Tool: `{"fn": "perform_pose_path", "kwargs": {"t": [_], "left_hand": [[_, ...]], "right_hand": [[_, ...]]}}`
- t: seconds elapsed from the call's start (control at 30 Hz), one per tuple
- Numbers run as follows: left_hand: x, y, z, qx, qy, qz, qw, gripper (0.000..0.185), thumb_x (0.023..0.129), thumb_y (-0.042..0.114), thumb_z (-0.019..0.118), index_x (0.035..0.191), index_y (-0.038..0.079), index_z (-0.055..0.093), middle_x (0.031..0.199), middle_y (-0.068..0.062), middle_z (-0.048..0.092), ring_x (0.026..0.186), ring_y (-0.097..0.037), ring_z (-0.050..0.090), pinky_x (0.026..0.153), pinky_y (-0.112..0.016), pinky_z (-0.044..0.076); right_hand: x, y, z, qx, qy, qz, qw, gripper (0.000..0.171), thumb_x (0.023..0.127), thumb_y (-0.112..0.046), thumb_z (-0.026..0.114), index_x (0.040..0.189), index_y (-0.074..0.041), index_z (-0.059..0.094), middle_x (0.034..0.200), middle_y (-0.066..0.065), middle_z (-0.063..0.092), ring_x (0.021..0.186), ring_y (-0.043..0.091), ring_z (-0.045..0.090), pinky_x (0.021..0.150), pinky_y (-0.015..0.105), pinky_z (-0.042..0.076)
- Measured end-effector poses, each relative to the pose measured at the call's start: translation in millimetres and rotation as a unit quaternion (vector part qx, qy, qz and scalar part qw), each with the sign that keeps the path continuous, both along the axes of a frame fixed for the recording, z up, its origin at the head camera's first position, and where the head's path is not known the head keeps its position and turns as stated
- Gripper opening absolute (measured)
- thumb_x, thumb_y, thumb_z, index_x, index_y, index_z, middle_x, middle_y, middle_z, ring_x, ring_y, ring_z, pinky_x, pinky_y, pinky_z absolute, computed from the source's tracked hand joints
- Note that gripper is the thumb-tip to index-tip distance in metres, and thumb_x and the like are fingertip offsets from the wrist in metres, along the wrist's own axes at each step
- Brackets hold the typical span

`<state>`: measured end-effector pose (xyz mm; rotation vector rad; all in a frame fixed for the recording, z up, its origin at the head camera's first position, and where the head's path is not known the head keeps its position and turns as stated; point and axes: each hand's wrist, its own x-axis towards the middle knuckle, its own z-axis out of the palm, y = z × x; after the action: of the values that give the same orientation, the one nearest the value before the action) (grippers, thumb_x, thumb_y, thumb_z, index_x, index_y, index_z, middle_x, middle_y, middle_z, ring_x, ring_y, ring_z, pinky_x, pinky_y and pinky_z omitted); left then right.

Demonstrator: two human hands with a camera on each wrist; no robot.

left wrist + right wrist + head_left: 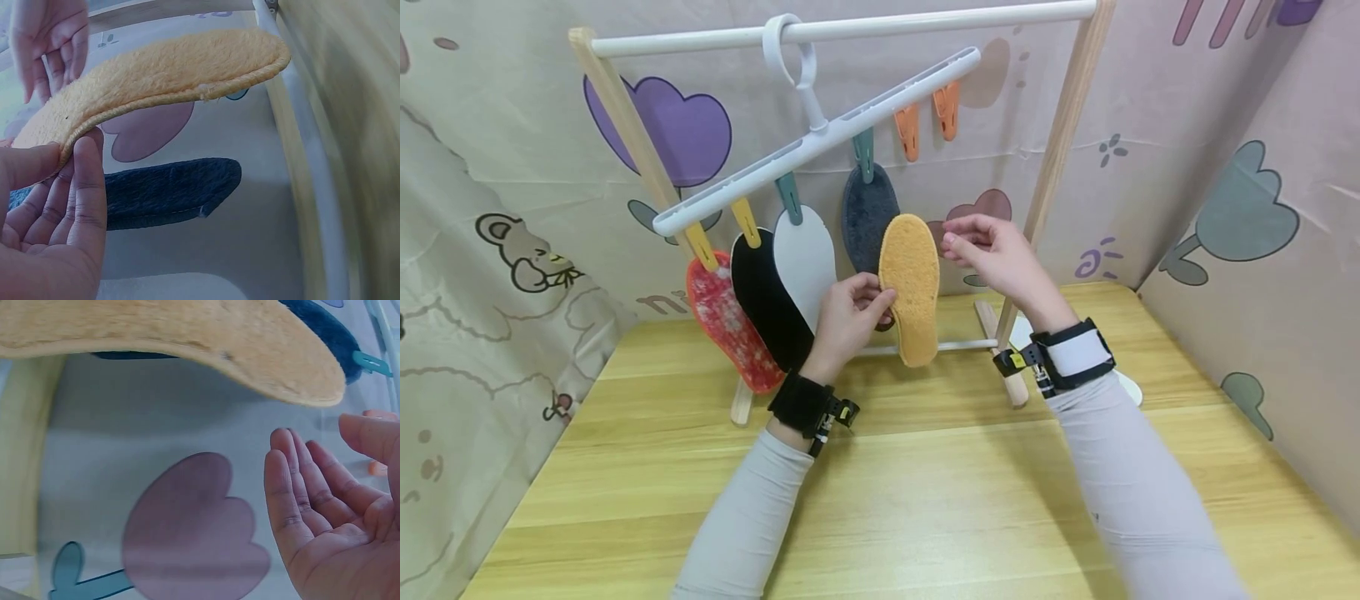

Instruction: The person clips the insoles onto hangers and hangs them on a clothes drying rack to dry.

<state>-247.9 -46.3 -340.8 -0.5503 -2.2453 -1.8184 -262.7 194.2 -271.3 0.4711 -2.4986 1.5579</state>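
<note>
A fuzzy yellow insole (910, 275) is held upright in front of the rack, its left edge pinched between thumb and fingers of my left hand (852, 321). To its right, my right hand (996, 254) is raised with fingers loosely bent, apart from the insole and holding nothing. From the tilted white hanger (820, 137) hang a red patterned insole (733, 321), a black insole (767, 292), a white insole (805, 258) and a dark blue fuzzy insole (868, 212), each by a clip. Two orange clips (907, 132) at the hanger's right end hold nothing.
The hanger hooks over the top bar of a rack with wooden legs (1063, 133). A white item (1127, 387) lies on the wooden table (925, 500) behind my right wrist, partly hidden. A patterned cloth (1247, 208) stands behind and beside the table.
</note>
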Motion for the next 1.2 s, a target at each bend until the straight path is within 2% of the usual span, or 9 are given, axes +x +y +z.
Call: {"fn": "perform_pose_path", "kwargs": {"t": [0.17,0.23,0.33,0.43,0.57,0.67,0.97,1.2], "left_hand": [[-1.9,-1.8,4.6,-0.008,0.005,0.002,1.0,0.012,0.102,0.006,0.073,0.104,-0.006,0.072,0.094,-0.023,0.076,0.071,-0.018,0.073,0.071,-0.037,0.067],[-3.2,-2.4,6.3,-0.009,0.007,0.001,0.9999,0.012,0.102,0.007,0.073,0.105,-0.006,0.072,0.094,-0.023,0.075,0.073,-0.02,0.074,0.071,-0.034,0.067],[-5.2,-3.3,9.0,-0.013,0.013,0.002,0.9998,0.013,0.103,0.008,0.072,0.105,-0.005,0.073,0.094,-0.022,0.075,0.073,-0.022,0.074,0.07,-0.032,0.066],[-6.8,-3.7,11.7,-0.019,0.021,0.004,0.9996,0.014,0.103,0.009,0.073,0.105,-0.005,0.073,0.094,-0.022,0.076,0.073,-0.022,0.074,0.069,-0.029,0.066],[-7.5,-3.3,16.1,-0.027,0.028,0.009,0.9992,0.014,0.102,0.01,0.074,0.104,-0.004,0.074,0.093,-0.022,0.076,0.074,-0.024,0.074,0.069,-0.028,0.065],[-7.3,-2.9,19.6,-0.029,0.026,0.012,0.9992,0.014,0.102,0.01,0.074,0.105,-0.004,0.074,0.094,-0.022,0.077,0.075,-0.025,0.075,0.069,-0.027,0.065],[-10.1,-3.0,25.0,-0.036,0.02,0.03,0.9987,0.012,0.103,0.009,0.073,0.106,-0.002,0.074,0.095,-0.019,0.077,0.074,-0.019,0.073,0.07,-0.027,0.065],[-11.1,-2.7,28.5,-0.043,0.033,0.036,0.9979,0.012,0.102,0.008,0.074,0.104,-0.004,0.074,0.094,-0.02,0.078,0.074,-0.024,0.075,0.069,-0.028,0.065]], "right_hand": [[-9.5,-8.3,23.8,-0.007,0.024,-0.005,1.0,0.043,0.11,-0.02,0.061,0.146,0.005,0.059,0.135,0.029,0.068,0.094,0.001,0.07,0.085,0.015,0.058],[-13.5,-12.3,32.3,-0.005,0.033,-0.008,0.999,0.044,0.111,-0.022,0.061,0.147,0.003,0.058,0.135,0.027,0.068,0.098,0.007,0.07,0.085,0.015,0.057],[-19.3,-18.9,44.1,-0.009,0.036,-0.005,0.999,0.047,0.111,-0.024,0.059,0.151,0.001,0.056,0.138,0.025,0.067,0.111,0.022,0.07,0.093,0.022,0.057],[-23.6,-25.3,55.0,-0.012,0.028,-0.001,1.0,0.049,0.112,-0.027,0.057,0.154,-0.002,0.054,0.144,0.022,0.066,0.125,0.027,0.067,0.105,0.03,0.057],[-27.4,-33.4,68.1,-0.032,0.002,0.007,0.999,0.052,0.113,-0.031,0.055,0.159,-0.006,0.049,0.153,0.017,0.061,0.139,0.025,0.062,0.117,0.035,0.052],[-30.4,-39.4,76.5,-0.053,-0.015,0.01,0.998,0.054,0.114,-0.032,0.053,0.161,-0.007,0.045,0.157,0.015,0.057,0.145,0.024,0.058,0.121,0.037,0.049],[-37.0,-47.7,92.8,-0.067,-0.039,0.0,0.997,0.06,0.114,-0.037,0.05,0.167,-0.014,0.036,0.167,0.007,0.048,0.152,0.017,0.05,0.123,0.034,0.046],[-37.3,-53.3,101.3,-0.113,-0.057,0.022,0.992,0.058,0.115,-0.036,0.049,0.168,-0.017,0.036,0.17,0.002,0.042,0.151,0.015,0.048,0.124,0.032,0.045]]}}
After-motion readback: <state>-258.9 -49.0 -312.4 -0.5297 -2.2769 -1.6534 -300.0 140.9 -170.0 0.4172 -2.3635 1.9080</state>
